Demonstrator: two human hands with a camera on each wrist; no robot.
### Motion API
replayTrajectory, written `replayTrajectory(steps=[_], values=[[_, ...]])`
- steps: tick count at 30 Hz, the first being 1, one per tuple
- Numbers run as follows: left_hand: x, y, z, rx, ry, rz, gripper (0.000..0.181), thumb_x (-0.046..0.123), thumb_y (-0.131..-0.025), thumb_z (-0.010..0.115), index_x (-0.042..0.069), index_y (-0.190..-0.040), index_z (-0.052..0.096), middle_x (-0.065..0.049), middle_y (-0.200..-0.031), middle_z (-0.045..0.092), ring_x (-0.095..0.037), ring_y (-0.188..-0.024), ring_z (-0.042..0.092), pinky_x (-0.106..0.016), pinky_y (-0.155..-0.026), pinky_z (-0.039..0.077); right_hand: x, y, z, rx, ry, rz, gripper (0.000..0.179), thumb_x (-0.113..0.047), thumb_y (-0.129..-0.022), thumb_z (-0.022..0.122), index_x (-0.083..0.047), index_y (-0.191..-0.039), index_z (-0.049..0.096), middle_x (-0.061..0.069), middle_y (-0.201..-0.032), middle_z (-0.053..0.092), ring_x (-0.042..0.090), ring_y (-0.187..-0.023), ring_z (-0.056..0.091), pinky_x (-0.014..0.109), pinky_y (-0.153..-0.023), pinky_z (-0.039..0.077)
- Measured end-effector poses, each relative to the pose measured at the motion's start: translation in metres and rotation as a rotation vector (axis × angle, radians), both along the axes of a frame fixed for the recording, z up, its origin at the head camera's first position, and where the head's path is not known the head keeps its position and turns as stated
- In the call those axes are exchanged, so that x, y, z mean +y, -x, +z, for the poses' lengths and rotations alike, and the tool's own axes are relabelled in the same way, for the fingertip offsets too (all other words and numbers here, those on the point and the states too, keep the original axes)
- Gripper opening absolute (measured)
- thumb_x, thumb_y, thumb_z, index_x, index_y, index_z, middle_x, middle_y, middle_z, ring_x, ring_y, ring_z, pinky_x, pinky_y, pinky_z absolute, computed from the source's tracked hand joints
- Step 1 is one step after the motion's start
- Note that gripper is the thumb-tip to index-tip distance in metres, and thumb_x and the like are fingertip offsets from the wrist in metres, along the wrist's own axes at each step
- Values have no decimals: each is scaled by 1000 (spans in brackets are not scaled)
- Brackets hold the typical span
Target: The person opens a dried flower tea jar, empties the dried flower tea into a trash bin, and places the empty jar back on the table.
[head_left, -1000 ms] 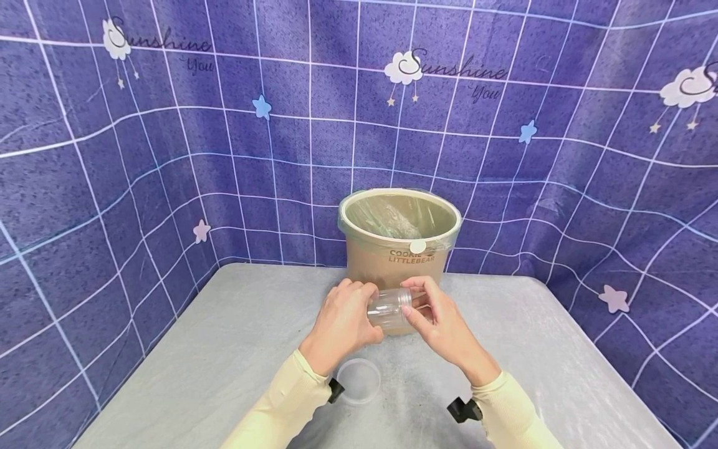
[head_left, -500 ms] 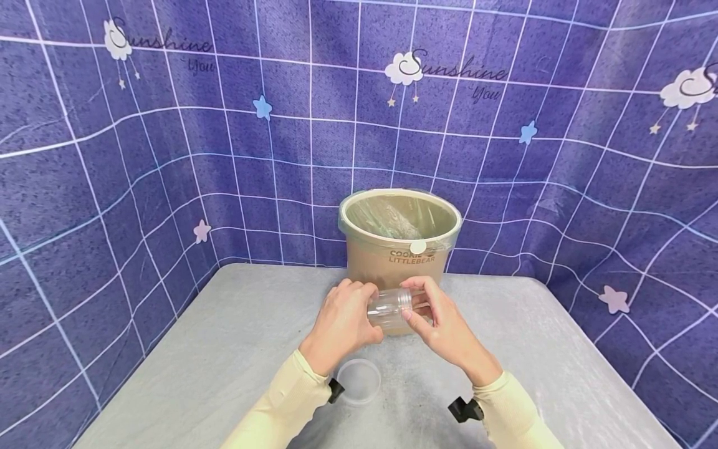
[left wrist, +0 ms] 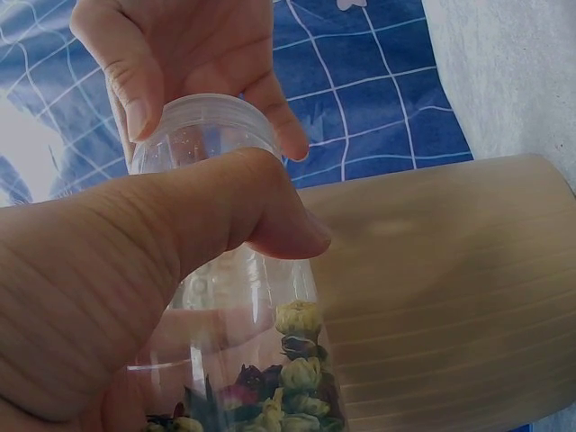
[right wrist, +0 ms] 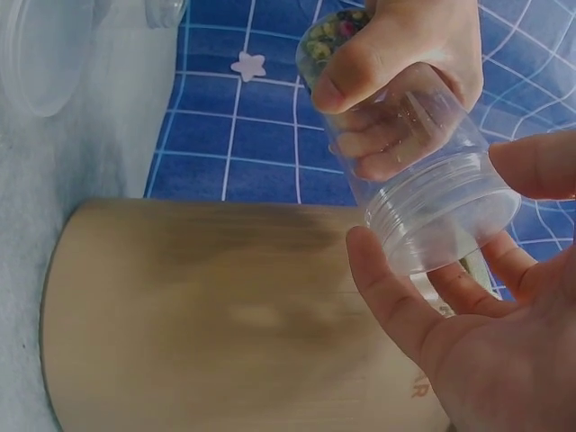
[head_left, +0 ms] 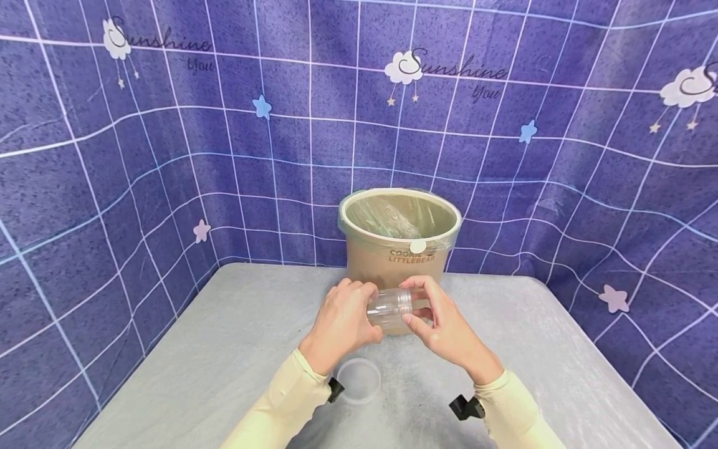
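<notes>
A clear plastic jar (head_left: 388, 308) lies on its side in the air, its threaded mouth (right wrist: 445, 209) toward my right hand. Dried flower buds (left wrist: 301, 373) have gathered at its bottom end. My left hand (head_left: 343, 321) grips the jar's body, thumb across one side. The fingers of my right hand (head_left: 440, 318) are spread and curved around the rim, thumb on one side and fingertips at the other. Whether a clear cap covers the mouth, I cannot tell. On the table below, nearer me, rests a round translucent lid (head_left: 359, 381).
Just behind the hands stands a beige bin (head_left: 370, 262) with a clear liner over its rim. A grey table (head_left: 252, 312) carries everything, with a blue gridded cloth (head_left: 314, 149) around its back and sides. Part of another clear object (right wrist: 166, 11) shows beside the lid.
My right thumb has slid slightly down along the jar's rim, and the right wrist has shifted a little. The left hand and the jar stay nearly still.
</notes>
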State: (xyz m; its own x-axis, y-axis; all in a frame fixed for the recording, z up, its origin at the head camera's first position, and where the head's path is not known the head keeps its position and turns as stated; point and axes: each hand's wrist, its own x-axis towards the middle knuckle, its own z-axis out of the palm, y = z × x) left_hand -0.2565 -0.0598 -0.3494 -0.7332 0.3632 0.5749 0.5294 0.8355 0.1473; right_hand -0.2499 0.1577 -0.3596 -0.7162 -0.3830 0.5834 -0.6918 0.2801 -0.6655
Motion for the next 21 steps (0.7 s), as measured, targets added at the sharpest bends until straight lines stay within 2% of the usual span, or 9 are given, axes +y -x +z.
replayTrajectory(steps=[21], values=[[0, 1, 1, -14, 5, -7, 47, 27, -54, 90, 15, -93, 67, 5, -80, 64, -18, -79, 54, -36, -73, 46, 0, 1, -1, 10, 2, 6, 53, 10, -86, 69, -9, -132, 51, 6, -133, 56, 29, -115, 64, 37, -88, 60]])
